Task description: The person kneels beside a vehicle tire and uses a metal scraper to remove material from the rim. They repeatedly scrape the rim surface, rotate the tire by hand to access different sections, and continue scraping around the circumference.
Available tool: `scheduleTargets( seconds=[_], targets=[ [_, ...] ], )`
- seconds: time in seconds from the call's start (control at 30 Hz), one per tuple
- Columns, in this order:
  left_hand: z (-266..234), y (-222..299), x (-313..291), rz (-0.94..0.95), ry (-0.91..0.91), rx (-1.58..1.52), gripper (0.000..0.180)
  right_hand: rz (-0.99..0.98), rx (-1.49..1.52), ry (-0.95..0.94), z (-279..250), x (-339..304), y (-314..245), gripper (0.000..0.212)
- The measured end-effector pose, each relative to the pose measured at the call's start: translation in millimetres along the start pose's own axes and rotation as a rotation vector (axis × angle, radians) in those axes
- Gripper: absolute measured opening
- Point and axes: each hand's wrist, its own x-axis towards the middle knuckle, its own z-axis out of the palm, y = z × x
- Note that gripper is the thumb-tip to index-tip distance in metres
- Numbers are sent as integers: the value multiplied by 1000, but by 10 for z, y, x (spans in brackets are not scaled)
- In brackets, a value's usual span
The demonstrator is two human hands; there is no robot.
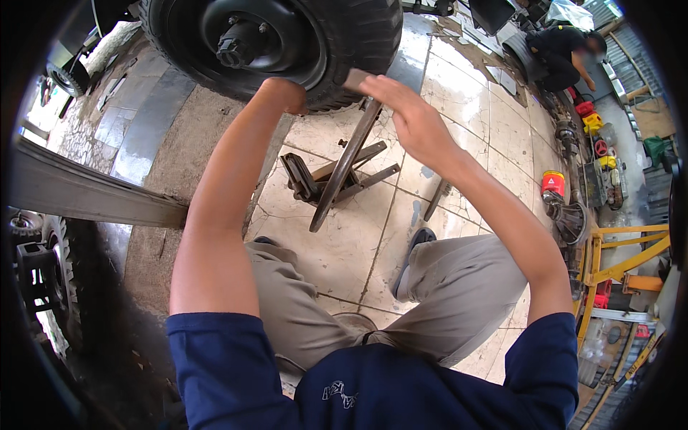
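Observation:
A large black wheel with a treaded tyre (365, 43) and a dark rim (312, 50) fills the top of the view. My left hand (285, 94) is bent at the lower edge of the wheel, its fingers hidden from sight. Beside the tyre's right side, my right hand (412, 115) is closed on a small brownish flat block (356, 79), which is at the tread. Below the wheel, a long flat metal bar (344, 168) slants down toward me. Close behind it is a dark metal frame (304, 178) with several arms, on the tiled floor.
My legs are spread on either side of a low seat (355, 320). A grey metal beam (100, 186) crosses at left. Along the right stand a red can (552, 183), machine parts and a yellow frame (623, 265). Another person (562, 57) bends over at the far right.

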Motion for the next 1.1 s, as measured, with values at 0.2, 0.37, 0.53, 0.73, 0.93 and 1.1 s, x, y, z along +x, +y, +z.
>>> scheduleTargets(
  seconds=[0.2, 0.37, 0.53, 0.73, 0.93, 1.1],
  targets=[
    [-68, 77, 30, -17, -35, 69, 52, -78, 32, -73, -111, -2, 45, 62],
    [109, -18, 72, 1, 32, 35, 49, 16, 6, -71, -107, -17, -102, 60],
    [67, 41, 87, 13, -3, 81, 47, -52, 115, -90, -175, 15, 34, 58],
    [-79, 174, -108, 3, 5, -39, 52, 42, 94, -81, -153, -51, -31, 52],
    [11, 30, 46, -29, 4, 13, 52, -134, 59, -10, -75, 33, 68, 53],
    [67, 65, 78, 9, 38, 24, 45, -28, -1, -36, -72, -24, 21, 53]
  ],
)
